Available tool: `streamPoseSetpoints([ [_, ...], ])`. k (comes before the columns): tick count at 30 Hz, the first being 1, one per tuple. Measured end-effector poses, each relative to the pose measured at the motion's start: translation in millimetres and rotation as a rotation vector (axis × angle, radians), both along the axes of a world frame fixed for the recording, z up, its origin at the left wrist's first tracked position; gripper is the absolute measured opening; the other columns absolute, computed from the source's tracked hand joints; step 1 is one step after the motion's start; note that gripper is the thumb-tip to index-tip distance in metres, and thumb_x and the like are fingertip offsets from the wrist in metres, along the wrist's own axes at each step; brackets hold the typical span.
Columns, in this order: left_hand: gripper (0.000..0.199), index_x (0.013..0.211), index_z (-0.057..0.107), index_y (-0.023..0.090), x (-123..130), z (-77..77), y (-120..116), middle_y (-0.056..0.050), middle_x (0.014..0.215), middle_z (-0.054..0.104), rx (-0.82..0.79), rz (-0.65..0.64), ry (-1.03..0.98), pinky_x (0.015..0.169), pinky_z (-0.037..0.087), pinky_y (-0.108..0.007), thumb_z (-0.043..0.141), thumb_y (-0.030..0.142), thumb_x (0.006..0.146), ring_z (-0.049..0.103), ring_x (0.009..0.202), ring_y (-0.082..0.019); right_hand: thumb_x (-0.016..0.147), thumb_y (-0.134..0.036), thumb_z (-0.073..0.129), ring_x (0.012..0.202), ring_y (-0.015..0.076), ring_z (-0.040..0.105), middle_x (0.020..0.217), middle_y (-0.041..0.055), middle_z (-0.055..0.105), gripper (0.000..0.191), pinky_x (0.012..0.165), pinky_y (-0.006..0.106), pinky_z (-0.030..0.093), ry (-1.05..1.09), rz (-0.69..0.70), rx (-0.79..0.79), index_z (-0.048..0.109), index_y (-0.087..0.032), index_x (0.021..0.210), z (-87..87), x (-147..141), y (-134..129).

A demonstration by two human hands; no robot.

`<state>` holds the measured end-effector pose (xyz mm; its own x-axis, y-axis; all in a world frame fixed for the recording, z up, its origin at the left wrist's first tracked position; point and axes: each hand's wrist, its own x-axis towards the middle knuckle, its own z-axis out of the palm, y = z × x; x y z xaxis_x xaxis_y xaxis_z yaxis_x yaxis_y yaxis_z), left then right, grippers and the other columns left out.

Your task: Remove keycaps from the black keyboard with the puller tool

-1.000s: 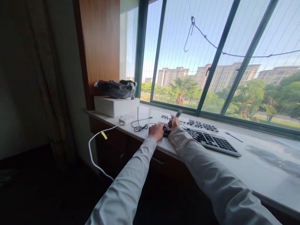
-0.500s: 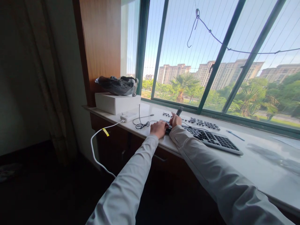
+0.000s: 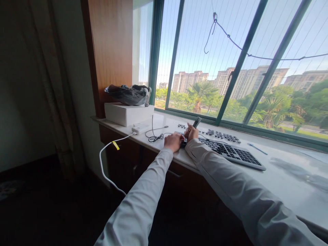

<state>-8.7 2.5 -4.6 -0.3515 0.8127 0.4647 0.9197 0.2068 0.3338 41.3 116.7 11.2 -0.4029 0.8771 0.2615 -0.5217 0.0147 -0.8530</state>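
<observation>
A silver keyboard (image 3: 239, 155) with black keys lies along the sill counter. Over its left end curls my left hand (image 3: 173, 141), closed, with the fingertips at the keys and partly hidden. Just beside it, my right hand (image 3: 191, 132) is closed around a small dark tool that looks like a brush (image 3: 197, 122), its flat end pointing up and away. The tool's lower end is hidden behind my hand. Loose black keycaps (image 3: 228, 136) stand in rows behind the keyboard, with a few more keycaps (image 3: 181, 126) farther left.
Left of my hands lie a coiled black cable (image 3: 155, 138) and a white power adapter (image 3: 139, 128) with a white cord (image 3: 101, 160) hanging over the edge. A white box (image 3: 125, 114) carries a dark plastic bag (image 3: 129, 94). A blue pen (image 3: 257, 148) lies right, before the window.
My right hand and the brush-like tool have shifted very slightly. My left hand stays at the keyboard's left end, and the view has tilted a little.
</observation>
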Motion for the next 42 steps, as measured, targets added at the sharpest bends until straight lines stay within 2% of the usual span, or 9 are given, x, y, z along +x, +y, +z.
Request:
streamPoseSetpoints([
  [5, 0.027, 0.102, 0.066, 0.033, 1.2, 0.8, 0.1, -0.002, 0.111, 0.062, -0.019, -0.015, -0.010, 0.081, 0.041, -0.031, 0.043, 0.041, 0.089, 0.059, 0.094, -0.020, 0.081, -0.041, 0.053, 0.033, 0.0048, 0.011, 0.041, -0.0101, 0.012, 0.050, 0.032, 0.022, 0.013, 0.196, 0.059, -0.127, 0.012, -0.021, 0.059, 14.4, 13.3, 12.6],
  [10, 0.029, 0.105, 0.064, 0.036, 4.7, 4.6, -3.2, -0.001, 0.112, 0.061, -0.042, -0.034, 0.011, 0.081, 0.041, -0.032, 0.039, 0.042, 0.090, 0.059, 0.095, -0.020, 0.087, -0.042, 0.042, 0.034, 0.0063, 0.018, 0.041, -0.0089, 0.017, 0.043, 0.034, 0.021, 0.018, 0.221, 0.078, -0.234, 0.016, -0.021, 0.061, 25.9, 30.4, 25.3],
  [18, 0.032, 0.105, 0.064, 0.035, 7.7, 6.6, -2.9, -0.001, 0.115, 0.059, -0.069, -0.023, 0.044, 0.081, 0.041, -0.032, 0.037, 0.045, 0.090, 0.058, 0.096, -0.021, 0.087, -0.043, 0.037, 0.033, 0.0084, 0.026, 0.043, -0.0077, 0.024, 0.038, 0.034, 0.024, 0.018, 0.112, 0.038, -0.288, 0.018, -0.022, 0.062, 20.0, 32.1, 29.9],
  [25, 0.032, 0.102, 0.064, 0.033, 5.7, 3.4, 0.4, -0.001, 0.110, 0.061, -0.044, -0.018, 0.094, 0.080, 0.041, -0.032, 0.039, 0.049, 0.089, 0.058, 0.093, -0.021, 0.086, -0.041, 0.038, 0.033, 0.0072, 0.025, 0.044, -0.0085, 0.025, 0.035, 0.035, 0.022, 0.017, 0.243, 0.040, -0.328, 0.021, -0.021, 0.063, 19.5, 34.9, 34.6],
  [29, 0.032, 0.100, 0.064, 0.033, 7.1, 5.1, -0.4, 0.000, 0.107, 0.063, -0.044, -0.015, 0.107, 0.078, 0.041, -0.031, 0.042, 0.052, 0.087, 0.059, 0.091, -0.020, 0.085, -0.044, 0.041, 0.034, 0.0072, 0.026, 0.043, -0.0087, 0.025, 0.038, 0.036, 0.021, 0.020, 0.258, 0.085, -0.323, 0.020, -0.021, 0.063, 22.5, 34.7, 29.3],
  [33, 0.034, 0.098, 0.064, 0.032, 8.2, 6.1, -0.4, 0.000, 0.105, 0.064, -0.026, -0.012, 0.111, 0.077, 0.041, -0.030, 0.043, 0.055, 0.085, 0.059, 0.090, -0.019, 0.084, -0.041, 0.042, 0.034, 0.0070, 0.025, 0.041, -0.0086, 0.025, 0.038, 0.035, 0.021, 0.017, 0.288, 0.139, -0.355, 0.019, -0.021, 0.062, 24.7, 32.9, 24.7],
  [38, 0.037, 0.097, 0.065, 0.033, 9.7, 6.7, 0.2, 0.001, 0.105, 0.065, -0.031, 0.010, 0.119, 0.076, 0.041, -0.029, 0.043, 0.059, 0.084, 0.059, 0.092, -0.019, 0.080, -0.040, 0.050, 0.033, 0.0060, 0.023, 0.040, -0.0094, 0.026, 0.040, 0.034, 0.021, 0.016, 0.334, 0.160, -0.358, 0.021, -0.021, 0.061, 21.1, 28.8, 21.4],
  [42, 0.036, 0.096, 0.065, 0.034, 10.6, 6.8, 1.0, 0.002, 0.104, 0.065, -0.033, 0.043, 0.140, 0.075, 0.042, -0.030, 0.043, 0.059, 0.083, 0.060, 0.091, -0.020, 0.077, -0.042, 0.053, 0.032, 0.0058, 0.023, 0.039, -0.0096, 0.027, 0.041, 0.034, 0.021, 0.016, 0.278, 0.194, -0.381, 0.022, -0.021, 0.060, 19.1, 25.3, 18.9],
])
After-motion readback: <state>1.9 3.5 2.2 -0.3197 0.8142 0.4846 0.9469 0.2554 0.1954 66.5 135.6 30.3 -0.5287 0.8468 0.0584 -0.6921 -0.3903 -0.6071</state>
